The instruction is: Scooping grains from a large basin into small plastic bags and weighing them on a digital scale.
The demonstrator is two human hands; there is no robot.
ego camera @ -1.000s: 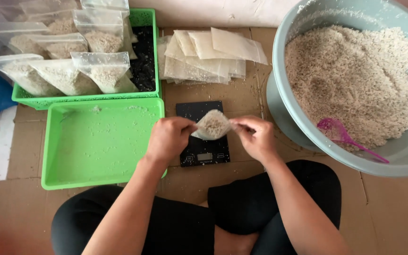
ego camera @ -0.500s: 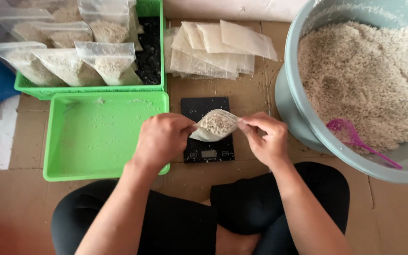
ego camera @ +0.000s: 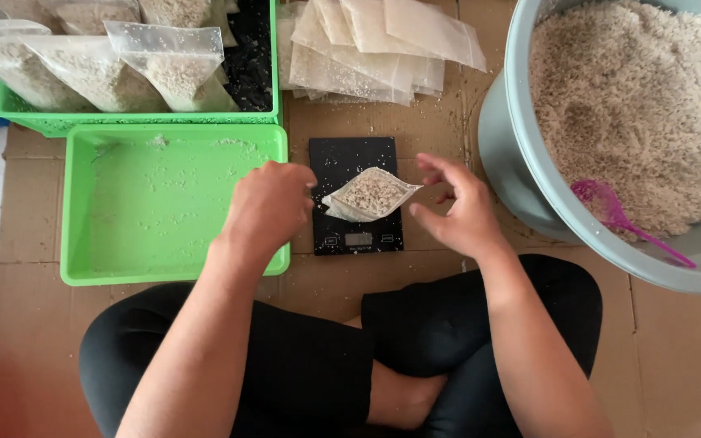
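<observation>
A small clear plastic bag of pale grain [ego camera: 369, 195] lies on a black kitchen scale [ego camera: 356, 195] in front of my crossed legs. My left hand [ego camera: 268, 207] hovers just left of the bag, fingers curled loosely, holding nothing. To the bag's right is my right hand [ego camera: 458, 207], fingers spread and apart from the bag. Neither hand touches it.
An empty green tray [ego camera: 172, 207] lies left of the scale. Behind it a green basket [ego camera: 135, 120] holds several filled bags. A stack of empty clear bags [ego camera: 379, 49] lies behind the scale. At right, a large grey basin [ego camera: 521, 162] of grain holds a pink scoop [ego camera: 610, 211].
Both hands held the bag by its ends above the scale; now it lies on the scale and both hands have let go and drawn apart. The view shifted downward.
</observation>
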